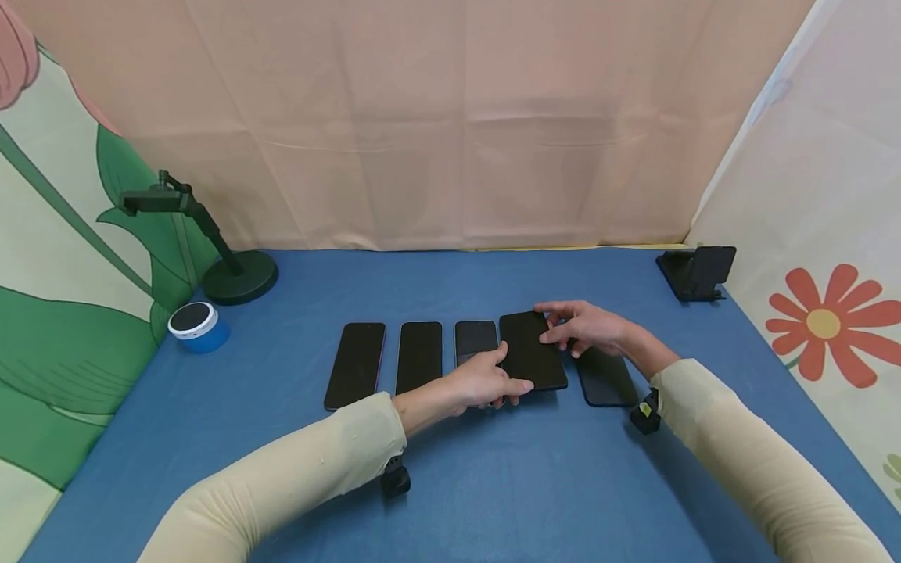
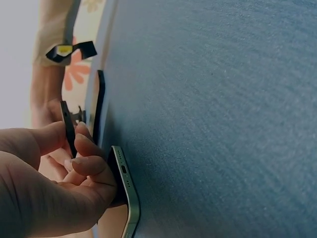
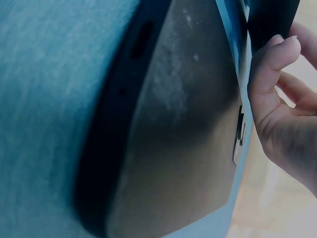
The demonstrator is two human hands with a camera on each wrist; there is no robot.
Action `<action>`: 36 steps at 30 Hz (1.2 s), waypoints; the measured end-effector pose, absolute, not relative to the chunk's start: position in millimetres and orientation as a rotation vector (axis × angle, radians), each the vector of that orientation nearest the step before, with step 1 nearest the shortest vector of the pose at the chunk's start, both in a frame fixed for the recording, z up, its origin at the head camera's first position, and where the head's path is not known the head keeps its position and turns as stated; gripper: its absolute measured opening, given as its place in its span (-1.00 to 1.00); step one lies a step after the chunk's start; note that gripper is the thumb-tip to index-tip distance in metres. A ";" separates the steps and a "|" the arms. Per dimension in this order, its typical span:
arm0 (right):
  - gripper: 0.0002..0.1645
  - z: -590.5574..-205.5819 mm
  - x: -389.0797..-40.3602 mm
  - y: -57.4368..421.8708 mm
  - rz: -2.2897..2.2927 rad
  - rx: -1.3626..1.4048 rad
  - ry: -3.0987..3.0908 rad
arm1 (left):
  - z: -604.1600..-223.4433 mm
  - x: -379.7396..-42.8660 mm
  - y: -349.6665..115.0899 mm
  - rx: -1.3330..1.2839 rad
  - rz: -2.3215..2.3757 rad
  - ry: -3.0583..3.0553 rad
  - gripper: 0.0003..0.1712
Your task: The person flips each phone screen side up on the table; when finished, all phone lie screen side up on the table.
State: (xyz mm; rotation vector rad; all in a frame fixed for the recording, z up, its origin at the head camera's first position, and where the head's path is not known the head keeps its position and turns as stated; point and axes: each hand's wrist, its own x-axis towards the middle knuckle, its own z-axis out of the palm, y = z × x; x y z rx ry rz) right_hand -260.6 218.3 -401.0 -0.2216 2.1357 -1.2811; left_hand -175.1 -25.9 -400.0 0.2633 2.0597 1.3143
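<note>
Both hands hold one black smartphone [image 1: 529, 352], raised a little off the blue table. My left hand [image 1: 486, 378] pinches its lower left edge, thumb on the front and fingers behind, as the left wrist view shows with the left hand [image 2: 64, 183]. At the upper right edge, my right hand [image 1: 587, 324] grips it with thumb and fingers. Beneath the right hand lies another dark phone [image 1: 607, 379]; it looms large in the right wrist view as a phone [image 3: 173, 124]. Under the left hand, a phone [image 1: 475, 338] is partly covered.
Two more phones, one phone [image 1: 355, 363] and another phone [image 1: 419, 356], lie to the left. A black stand with an arm [image 1: 239, 277] and a blue-and-white round tub [image 1: 199, 328] stand at far left. A small folding phone stand [image 1: 698, 274] occupies the back right corner.
</note>
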 end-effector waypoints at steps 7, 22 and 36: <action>-0.10 -400.8 -259.4 217.8 -1.245 -0.229 2.140 | -399.1 -174.3 -23.8 0.253 1.279 2.077 0.08; -0.08 -403.8 -260.3 217.5 -1.094 -0.283 2.245 | -397.7 -172.0 -19.6 0.379 1.167 2.190 0.10; -0.12 -397.5 -263.1 214.8 -0.995 -0.334 2.305 | -394.0 -177.0 -19.2 0.386 1.058 2.224 0.14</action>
